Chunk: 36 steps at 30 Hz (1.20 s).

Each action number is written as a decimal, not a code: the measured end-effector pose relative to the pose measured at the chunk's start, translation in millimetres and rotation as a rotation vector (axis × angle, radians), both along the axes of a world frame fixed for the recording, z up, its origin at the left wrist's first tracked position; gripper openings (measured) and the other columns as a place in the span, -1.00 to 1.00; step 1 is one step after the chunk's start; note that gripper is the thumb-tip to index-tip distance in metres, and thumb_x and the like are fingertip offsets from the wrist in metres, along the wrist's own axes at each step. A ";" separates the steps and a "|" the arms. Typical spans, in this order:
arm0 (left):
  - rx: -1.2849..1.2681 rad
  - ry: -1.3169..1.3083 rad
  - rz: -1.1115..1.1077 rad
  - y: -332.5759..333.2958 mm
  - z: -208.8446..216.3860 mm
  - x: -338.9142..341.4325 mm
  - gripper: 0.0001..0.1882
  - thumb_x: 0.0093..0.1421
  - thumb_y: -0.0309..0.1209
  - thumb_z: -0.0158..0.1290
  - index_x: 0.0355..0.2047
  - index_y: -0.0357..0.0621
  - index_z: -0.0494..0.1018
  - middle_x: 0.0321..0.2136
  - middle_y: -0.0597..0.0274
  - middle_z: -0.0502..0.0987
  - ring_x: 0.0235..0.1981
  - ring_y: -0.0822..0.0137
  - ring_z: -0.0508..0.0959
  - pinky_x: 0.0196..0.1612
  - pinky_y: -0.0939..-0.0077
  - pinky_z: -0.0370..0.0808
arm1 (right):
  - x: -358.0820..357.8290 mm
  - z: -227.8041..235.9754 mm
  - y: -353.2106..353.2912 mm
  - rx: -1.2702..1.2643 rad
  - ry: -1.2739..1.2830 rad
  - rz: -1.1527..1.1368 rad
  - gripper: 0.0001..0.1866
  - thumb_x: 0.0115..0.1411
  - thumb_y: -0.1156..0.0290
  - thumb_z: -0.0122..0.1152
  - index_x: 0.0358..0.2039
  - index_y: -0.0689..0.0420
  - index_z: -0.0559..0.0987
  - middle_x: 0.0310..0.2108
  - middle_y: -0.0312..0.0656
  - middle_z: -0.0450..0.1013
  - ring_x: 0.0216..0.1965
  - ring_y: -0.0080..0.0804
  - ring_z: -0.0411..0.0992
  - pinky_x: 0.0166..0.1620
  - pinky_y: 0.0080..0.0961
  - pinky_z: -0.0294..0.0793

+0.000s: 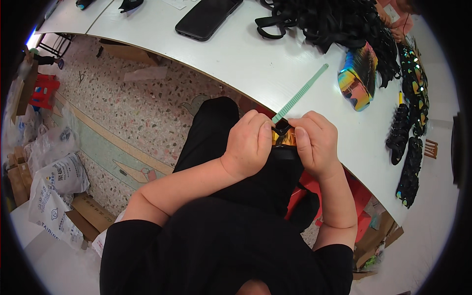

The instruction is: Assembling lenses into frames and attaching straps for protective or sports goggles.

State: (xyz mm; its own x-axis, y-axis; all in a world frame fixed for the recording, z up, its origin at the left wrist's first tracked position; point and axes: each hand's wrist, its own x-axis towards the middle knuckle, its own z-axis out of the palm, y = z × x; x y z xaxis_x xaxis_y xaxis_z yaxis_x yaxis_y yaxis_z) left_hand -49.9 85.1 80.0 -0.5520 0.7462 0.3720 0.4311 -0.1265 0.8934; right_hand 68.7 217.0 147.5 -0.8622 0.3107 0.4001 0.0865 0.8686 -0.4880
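Between my two hands, just off the table's near edge and above my lap, is a pair of sunglasses (285, 139) with a black frame and a shiny orange mirrored lens. My left hand (250, 143) is closed on its left side. On the other side my right hand (315, 143) grips it with thumb and bent fingers. Only the middle of the sunglasses shows; my fingers cover both ends. A green ribbed strip (301, 93), like a cable tie, lies on the table right beyond my fingertips.
On the white table (246, 61) lie a black phone (206, 18), a heap of black frames (324, 22) and a stack of mirrored lenses (358, 76). Rows of sunglasses (413, 93) line the right edge. Another person's hand (397, 32) is at the far right. Bags (64, 174) and cardboard stand at left.
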 end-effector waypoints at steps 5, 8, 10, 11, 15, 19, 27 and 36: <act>-0.032 -0.093 0.013 8.8 -8.2 -1.0 -0.74 0.31 -0.48 -0.22 -0.40 -0.32 0.45 -0.50 0.03 0.43 -0.45 0.11 0.44 -0.35 0.32 0.42 | -15.4 7.9 12.9 0.029 -0.131 0.040 -0.87 0.16 0.43 0.12 -0.47 0.15 0.57 -0.59 -0.20 0.36 -0.57 -0.21 0.37 -0.50 -0.37 0.35; -0.048 -0.240 0.020 15.0 -11.9 -0.3 -0.78 0.29 -0.43 -0.17 -0.40 -0.29 0.42 -0.47 -0.06 0.43 -0.37 -0.07 0.45 -0.28 0.14 0.42 | -22.9 11.3 22.2 0.016 -0.241 0.040 -0.86 0.17 0.40 0.13 -0.50 0.14 0.55 -0.59 -0.19 0.36 -0.56 -0.19 0.38 -0.49 -0.36 0.36; -0.072 -0.297 0.024 18.3 -13.5 -0.9 -0.76 0.29 -0.42 -0.18 -0.40 -0.32 0.42 -0.43 -0.11 0.45 -0.33 -0.12 0.45 -0.23 0.09 0.41 | -27.9 12.0 25.4 0.004 -0.262 0.046 -0.85 0.17 0.39 0.15 -0.51 0.14 0.54 -0.60 -0.18 0.36 -0.55 -0.18 0.38 -0.49 -0.35 0.36; -0.070 -0.307 0.027 19.6 -16.7 0.0 -0.76 0.29 -0.42 -0.18 -0.40 -0.32 0.42 -0.43 -0.11 0.45 -0.33 -0.12 0.45 -0.23 0.09 0.41 | -30.1 12.3 26.7 -0.010 -0.271 0.046 -0.84 0.17 0.38 0.16 -0.52 0.13 0.53 -0.61 -0.18 0.35 -0.55 -0.17 0.39 -0.49 -0.34 0.36; -0.071 -0.334 -0.006 22.2 -26.7 2.4 -0.74 0.28 -0.42 -0.21 -0.39 -0.34 0.42 -0.38 -0.17 0.49 -0.28 -0.17 0.46 -0.19 0.06 0.41 | -38.7 17.3 27.8 0.006 -0.325 0.049 -0.82 0.17 0.37 0.16 -0.54 0.14 0.51 -0.60 -0.17 0.36 -0.54 -0.15 0.40 -0.48 -0.32 0.36; -0.002 -0.166 0.020 23.5 -35.8 7.4 -0.88 0.20 -0.62 -0.15 -0.39 -0.41 0.38 -0.41 -0.06 0.49 -0.39 0.01 0.50 -0.29 0.31 0.48 | -48.2 29.9 24.6 0.045 -0.482 0.021 -0.78 0.19 0.32 0.13 -0.55 0.13 0.46 -0.58 -0.15 0.39 -0.51 -0.10 0.41 -0.45 -0.26 0.38; -0.123 -0.621 -0.148 24.6 -26.0 1.0 -0.71 0.27 -0.44 -0.25 -0.36 -0.41 0.42 -0.37 -0.11 0.52 -0.32 -0.01 0.52 -0.20 0.24 0.45 | -64.0 38.5 20.7 0.134 -0.703 -0.034 -0.76 0.23 0.27 0.07 -0.50 0.13 0.47 -0.56 -0.12 0.44 -0.47 -0.05 0.46 -0.39 -0.17 0.42; -0.401 -1.419 -0.295 41.4 -28.6 -9.5 -0.62 0.27 -0.30 -0.22 -0.21 -0.32 0.52 -0.36 0.11 0.56 -0.39 0.28 0.56 -0.34 0.36 0.52 | -77.8 46.2 14.9 0.148 -0.946 -0.160 -0.59 0.33 0.12 -0.10 -0.45 0.20 0.50 -0.46 0.10 0.48 -0.33 0.18 0.43 -0.24 -0.01 0.37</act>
State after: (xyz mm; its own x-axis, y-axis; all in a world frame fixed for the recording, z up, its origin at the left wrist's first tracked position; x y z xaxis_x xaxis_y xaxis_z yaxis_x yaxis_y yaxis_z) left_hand -59.4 126.5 51.3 -0.0847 0.8117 -0.5778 -0.7947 0.2948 0.5306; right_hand -9.1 231.9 193.7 -0.7994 0.4545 -0.3929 0.5095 0.8594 -0.0426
